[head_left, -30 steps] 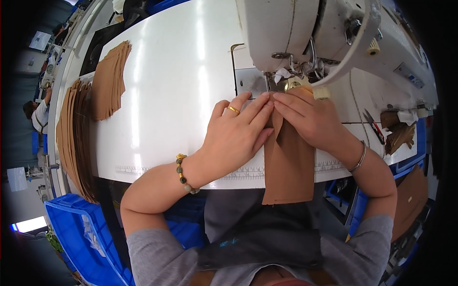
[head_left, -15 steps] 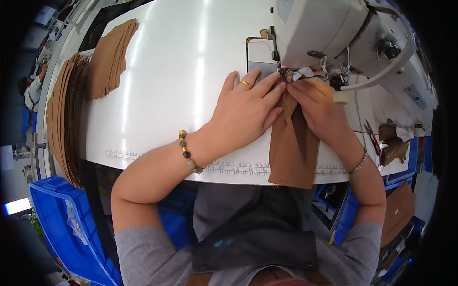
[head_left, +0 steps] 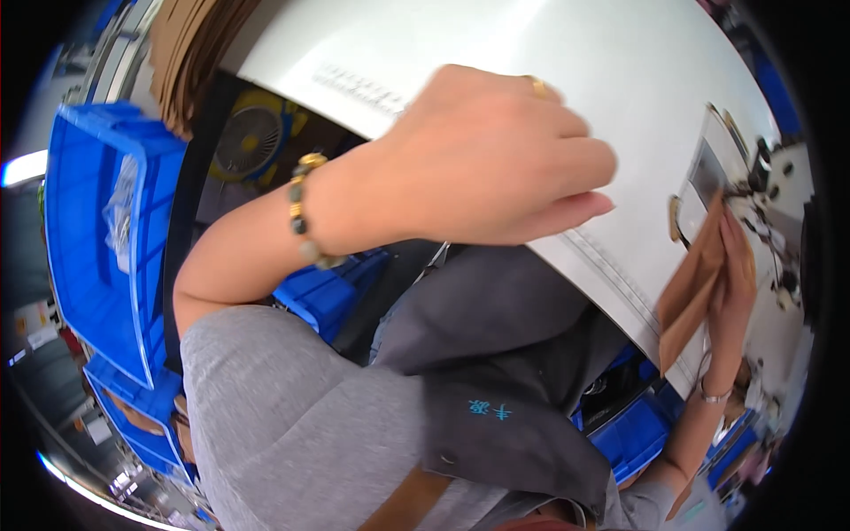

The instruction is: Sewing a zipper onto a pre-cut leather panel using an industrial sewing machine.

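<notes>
My left hand (head_left: 496, 159) is raised near the table's front edge, its back up and its fingers curled in. Nothing sticks out of it, though its palm side is hidden. A gold ring and a bead bracelet (head_left: 298, 211) are on that hand and wrist. Far to the right, my right hand (head_left: 737, 274) grips a folded brown fabric piece (head_left: 689, 296). The upper end of this piece reaches the needle area of a white sewing machine (head_left: 792, 190). Its lower end hangs toward the table edge. The fingertips are partly hidden by the fabric.
Brown fabric pieces (head_left: 190, 49) are stacked at the table's far left. A large blue bin (head_left: 84, 230) stands beside the table, with clear plastic inside. Under the white table (head_left: 620, 97) are a yellow-and-blue fan (head_left: 248, 140) and another blue bin (head_left: 323, 296). A ruler strip runs along the front edge.
My left hand has left the fabric, moved back left and curled up. My right hand stays with the fabric at the machine. The whole view has swung to the left.
</notes>
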The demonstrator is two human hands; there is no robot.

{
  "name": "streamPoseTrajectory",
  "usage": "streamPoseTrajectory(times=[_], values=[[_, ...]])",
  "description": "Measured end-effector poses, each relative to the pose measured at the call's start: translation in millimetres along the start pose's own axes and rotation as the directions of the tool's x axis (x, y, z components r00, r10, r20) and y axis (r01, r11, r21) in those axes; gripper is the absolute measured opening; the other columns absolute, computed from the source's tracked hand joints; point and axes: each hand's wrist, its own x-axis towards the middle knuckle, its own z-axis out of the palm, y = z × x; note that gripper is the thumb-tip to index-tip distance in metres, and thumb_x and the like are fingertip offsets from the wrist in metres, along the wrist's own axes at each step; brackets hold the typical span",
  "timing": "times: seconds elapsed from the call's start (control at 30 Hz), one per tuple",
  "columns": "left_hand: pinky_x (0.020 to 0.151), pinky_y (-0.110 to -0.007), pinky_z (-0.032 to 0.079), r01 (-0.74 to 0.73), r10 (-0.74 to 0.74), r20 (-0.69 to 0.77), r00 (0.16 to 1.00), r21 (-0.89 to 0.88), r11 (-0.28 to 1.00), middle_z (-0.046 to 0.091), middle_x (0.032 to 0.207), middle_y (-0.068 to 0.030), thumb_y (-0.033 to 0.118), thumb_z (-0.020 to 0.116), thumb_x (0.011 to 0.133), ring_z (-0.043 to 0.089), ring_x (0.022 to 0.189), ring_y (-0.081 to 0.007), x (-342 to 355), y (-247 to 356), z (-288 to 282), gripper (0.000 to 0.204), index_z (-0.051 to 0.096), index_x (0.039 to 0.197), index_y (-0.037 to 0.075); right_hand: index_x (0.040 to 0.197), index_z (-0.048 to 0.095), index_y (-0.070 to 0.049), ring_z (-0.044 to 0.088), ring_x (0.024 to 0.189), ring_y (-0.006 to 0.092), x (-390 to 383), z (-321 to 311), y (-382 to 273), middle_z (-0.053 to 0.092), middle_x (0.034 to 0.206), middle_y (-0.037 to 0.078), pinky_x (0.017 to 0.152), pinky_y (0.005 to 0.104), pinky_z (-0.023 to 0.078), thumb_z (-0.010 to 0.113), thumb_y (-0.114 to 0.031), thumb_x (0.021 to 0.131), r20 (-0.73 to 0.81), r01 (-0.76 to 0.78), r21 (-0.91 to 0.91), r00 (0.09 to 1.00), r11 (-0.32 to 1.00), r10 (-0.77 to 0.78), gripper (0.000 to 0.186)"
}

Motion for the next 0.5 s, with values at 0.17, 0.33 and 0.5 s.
streamPoseTrajectory(times=[0.17, 0.33, 0.5], values=[[0.048, -0.034, 0.039, 0.531, -0.471, 0.275, 0.838, -0.217, 0.819, 0.053, 0.053, -0.007, 0.02, 0.077, 0.089, 0.052, 0.047, -0.0233, -113.2, -13.3, -38.1, 0.03, 0.064, 0.066, 0.006, 0.141, 0.062, -0.003, 0.058, 0.135, 0.0321, -16.9, -25.7, -16.1, 0.063, 0.143, 0.015, 0.112, 0.0413, 0.046, 0.047, 0.012, 0.096, 0.012, -0.027, -0.06, 1.0, 0.998, 0.027, 0.05], [0.078, -0.045, 0.058, 0.584, -0.63, 0.738, 0.242, 0.408, 0.702, 0.077, 0.093, -0.0134, 0.033, 0.072, 0.091, 0.075, 0.09, -0.0339, -232.5, -15.6, 39.2, 0.026, 0.079, 0.097, 0.009, 0.136, 0.064, 0.0, 0.062, 0.129, 0.0346, -26.2, -43.5, -69.2, 0.065, 0.139, 0.02, 0.107, 0.0422, 0.048, 0.051, 0.009, 0.098, -0.087, 0.053, -0.103, 0.994, 0.993, -0.062, 0.041], [0.086, -0.041, 0.056, 0.352, -0.467, 0.877, -0.11, 0.474, 0.807, 0.078, 0.106, -0.0094, 0.034, 0.075, 0.09, 0.074, 0.105, -0.0282, -282.0, -1.5, 103.7, 0.03, 0.081, 0.105, 0.009, 0.133, 0.065, 0.002, 0.062, 0.124, 0.0408, -19.4, -24.2, -129.3, 0.064, 0.137, 0.023, 0.107, 0.0471, 0.048, 0.06, 0.004, 0.096, 0.055, 0.191, 0.042, 0.98, 0.981, -0.193, 0.038]])
